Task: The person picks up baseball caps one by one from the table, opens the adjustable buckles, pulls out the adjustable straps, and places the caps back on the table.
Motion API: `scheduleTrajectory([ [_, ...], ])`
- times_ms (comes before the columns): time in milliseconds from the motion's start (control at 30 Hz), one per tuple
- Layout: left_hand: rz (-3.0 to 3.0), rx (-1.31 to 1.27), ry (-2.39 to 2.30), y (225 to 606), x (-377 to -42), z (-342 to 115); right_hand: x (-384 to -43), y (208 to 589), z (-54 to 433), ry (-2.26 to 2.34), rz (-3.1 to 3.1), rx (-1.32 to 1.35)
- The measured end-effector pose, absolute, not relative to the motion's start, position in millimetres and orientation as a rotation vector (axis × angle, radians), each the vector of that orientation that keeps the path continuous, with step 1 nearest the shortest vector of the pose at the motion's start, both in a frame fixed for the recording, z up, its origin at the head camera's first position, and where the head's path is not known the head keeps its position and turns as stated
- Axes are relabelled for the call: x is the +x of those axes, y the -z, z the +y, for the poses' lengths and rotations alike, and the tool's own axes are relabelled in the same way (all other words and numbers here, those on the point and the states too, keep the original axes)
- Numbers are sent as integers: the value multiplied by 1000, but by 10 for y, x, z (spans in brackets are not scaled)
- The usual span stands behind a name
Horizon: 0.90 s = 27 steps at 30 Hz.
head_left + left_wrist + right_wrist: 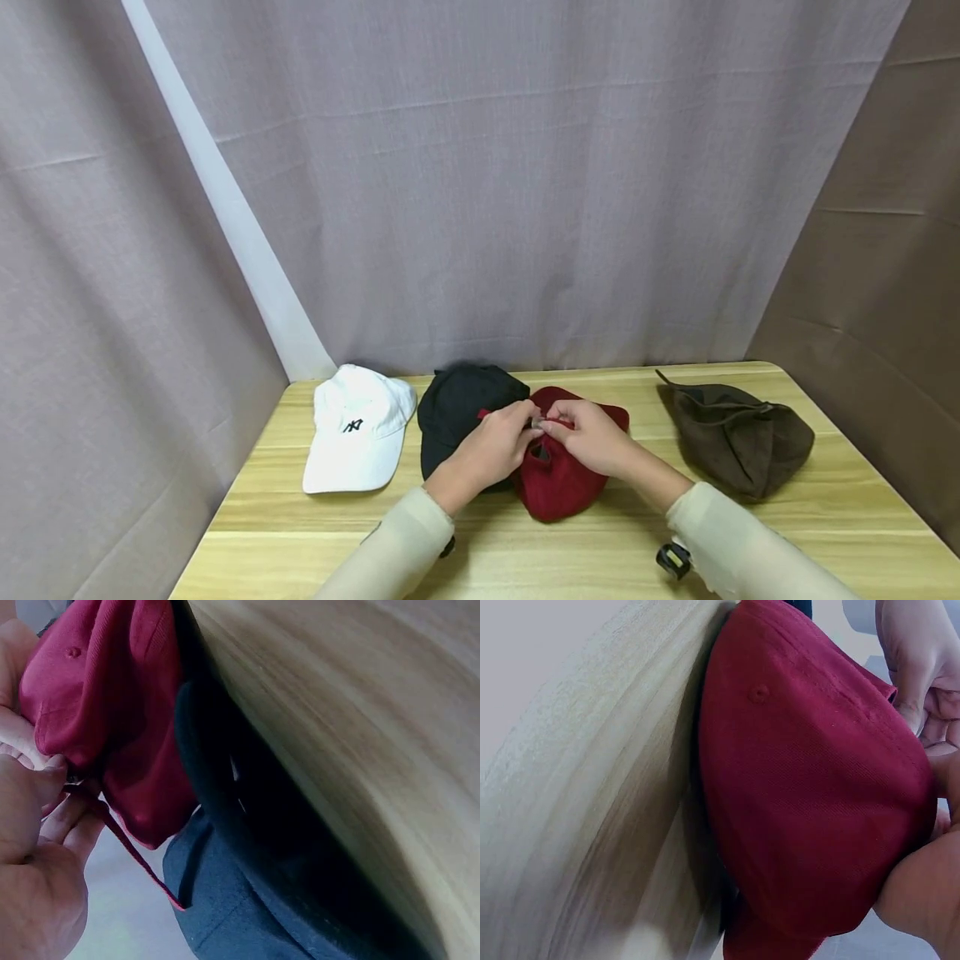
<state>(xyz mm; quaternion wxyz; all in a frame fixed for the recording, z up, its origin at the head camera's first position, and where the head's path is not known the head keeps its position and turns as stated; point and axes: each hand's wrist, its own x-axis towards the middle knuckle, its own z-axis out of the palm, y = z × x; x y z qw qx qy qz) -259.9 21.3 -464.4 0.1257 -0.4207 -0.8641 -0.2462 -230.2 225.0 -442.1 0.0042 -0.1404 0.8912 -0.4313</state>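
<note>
A red cap (562,487) stands on the table with its back opening turned toward the person. At its back strap (131,844) both hands meet, fingertips close together. My left hand (491,446) pinches the thin red strap, whose loose end hangs down in the left wrist view. With thumb and fingers, my right hand (592,433) grips the cap's edge beside the strap. A small greyish piece shows between the fingertips in the head view; its kind is mostly hidden. Directly left of the red cap, partly behind my left hand, is a black cap (465,408).
A white cap (356,433) with a dark emblem lies at the left on the wooden table (540,567). To the right lies a dark brown hat (735,450) with a strap sticking up. Grey curtains (525,208) hang behind the table.
</note>
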Motion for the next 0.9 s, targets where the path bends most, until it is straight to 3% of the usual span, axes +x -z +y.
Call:
scheduleTrajectory([
  [567, -2490, -1246, 739, 4653, -2613, 194, -2320, 4478, 2326, 1358, 2775, -559],
  [900, -2455, -1227, 695, 4618, -2599, 180, -2299, 4487, 2288, 1311, 2840, -487],
])
